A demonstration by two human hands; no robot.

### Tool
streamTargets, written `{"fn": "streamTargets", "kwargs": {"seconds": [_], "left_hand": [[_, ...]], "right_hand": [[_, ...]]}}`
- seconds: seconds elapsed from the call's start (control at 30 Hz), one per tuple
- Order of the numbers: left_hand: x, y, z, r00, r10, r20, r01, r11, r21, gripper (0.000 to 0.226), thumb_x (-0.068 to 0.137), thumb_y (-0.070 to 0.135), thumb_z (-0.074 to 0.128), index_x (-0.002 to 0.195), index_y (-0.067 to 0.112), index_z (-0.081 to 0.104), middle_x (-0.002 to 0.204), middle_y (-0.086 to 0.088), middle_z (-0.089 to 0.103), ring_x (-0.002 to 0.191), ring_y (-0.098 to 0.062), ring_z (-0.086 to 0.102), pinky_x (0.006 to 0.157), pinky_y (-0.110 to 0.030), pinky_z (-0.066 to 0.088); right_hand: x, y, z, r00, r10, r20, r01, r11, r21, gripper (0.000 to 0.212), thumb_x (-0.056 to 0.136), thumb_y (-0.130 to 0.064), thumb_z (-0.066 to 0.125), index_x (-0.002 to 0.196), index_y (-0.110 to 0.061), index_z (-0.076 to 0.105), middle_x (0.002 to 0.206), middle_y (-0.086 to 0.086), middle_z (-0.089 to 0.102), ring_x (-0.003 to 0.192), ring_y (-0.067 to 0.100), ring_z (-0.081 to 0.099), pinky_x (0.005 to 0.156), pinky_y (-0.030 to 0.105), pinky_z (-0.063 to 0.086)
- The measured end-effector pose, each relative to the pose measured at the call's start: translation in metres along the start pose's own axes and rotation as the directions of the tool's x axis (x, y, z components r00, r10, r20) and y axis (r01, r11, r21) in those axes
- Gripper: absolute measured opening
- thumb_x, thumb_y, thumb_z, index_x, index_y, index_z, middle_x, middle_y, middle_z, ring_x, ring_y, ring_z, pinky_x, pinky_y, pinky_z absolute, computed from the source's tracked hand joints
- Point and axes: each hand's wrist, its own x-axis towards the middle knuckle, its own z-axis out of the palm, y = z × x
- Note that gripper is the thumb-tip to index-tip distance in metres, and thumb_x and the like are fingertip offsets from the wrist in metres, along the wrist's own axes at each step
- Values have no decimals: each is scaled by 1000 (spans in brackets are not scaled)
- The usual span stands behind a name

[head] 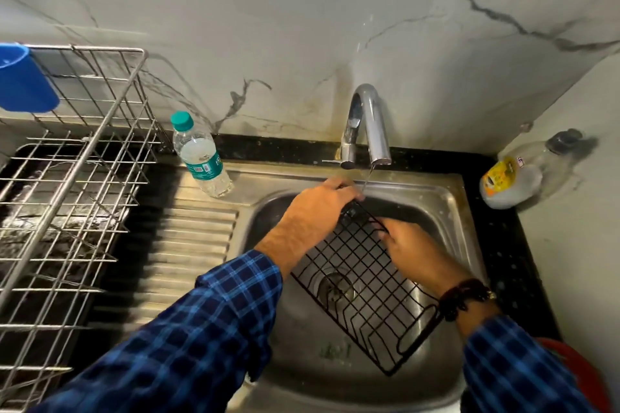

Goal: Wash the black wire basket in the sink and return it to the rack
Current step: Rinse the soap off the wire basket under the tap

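Head view: left hand (318,208) grips far corner of black wire basket (360,273) right under faucet (367,124), right hand (411,253) pinches its side edge, keeping it tilted in sink (439,193) below faucet so the stream likely rinses it.

I'm in a home kitchen: a steel sink (436,198) with a ribbed drainboard (194,245), a chrome tap (369,124), a wire dish rack (77,178) on the black worktop (496,211), marble-look walls (268,27).

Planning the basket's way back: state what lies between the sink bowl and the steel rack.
Head view: the ribbed drainboard lies between sink bowl and steel rack, with a water bottle standing at its far end.
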Motion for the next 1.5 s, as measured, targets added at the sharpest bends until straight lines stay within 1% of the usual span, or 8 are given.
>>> {"fn": "streamTargets", "kwargs": {"seconds": [0.33,0.73,0.93,1.03,1.17,1.23,1.33,1.5], "left_hand": [[11,-1,-4,965,165,205,-241,868,433,29,106,35,42,128,19,52,112,-5,66,95,-22,65,78,-34,48],[-6,-52,7,964,142,225,-115,985,-129,16,106,32,44,93,38,52,76,18,57,70,4,57,76,-26,51],[-16,-77,19,975,129,182,-56,931,-361,19,107,27,45,103,29,64,74,15,59,67,3,57,72,-21,49],[-19,-79,19,988,32,152,53,853,-519,23,106,25,48,105,22,72,76,12,63,62,-8,56,63,-27,49],[-17,-87,28,989,-135,-63,89,874,-479,17,101,26,57,111,28,70,101,12,66,95,-4,60,88,-30,51],[-25,-82,28,925,-375,-59,207,630,-749,20,101,34,58,117,31,68,117,7,67,114,-12,60,100,-40,51],[-53,-58,26,818,-420,392,392,-91,-915,48,94,63,48,122,29,68,120,-1,69,112,-22,64,88,-41,54],[-63,-29,35,740,-423,523,425,-310,-851,64,91,73,37,107,23,73,109,-15,73,101,-39,69,87,-53,55]], "right_hand": [[48,-7,-33,962,-114,250,153,977,-145,18,102,-39,50,104,-34,67,99,-5,68,87,13,64,83,39,56],[63,63,-63,978,-116,172,158,953,-260,42,98,-13,54,128,-41,64,138,-11,60,129,14,53,112,39,40],[48,70,-25,996,84,4,-81,944,321,26,105,-25,46,124,-38,59,104,2,65,78,16,72,64,34,61],[45,60,-6,950,76,-304,-10,977,212,23,105,-25,43,114,-29,64,80,0,64,64,19,64,59,30,52],[48,54,-6,929,192,-317,-108,959,263,23,105,-23,43,101,-16,64,72,4,63,60,22,63,53,29,50],[48,58,-13,914,275,-298,-164,923,349,24,104,-21,41,92,-16,62,67,7,61,49,20,57,44,22,41],[46,69,-17,893,352,-280,-186,856,483,26,104,-18,40,90,-13,62,62,12,59,41,18,50,39,21,38],[35,71,-7,842,460,-281,-245,790,562,28,105,-24,45,99,-8,67,64,16,61,45,21,52,41,25,43]]}}
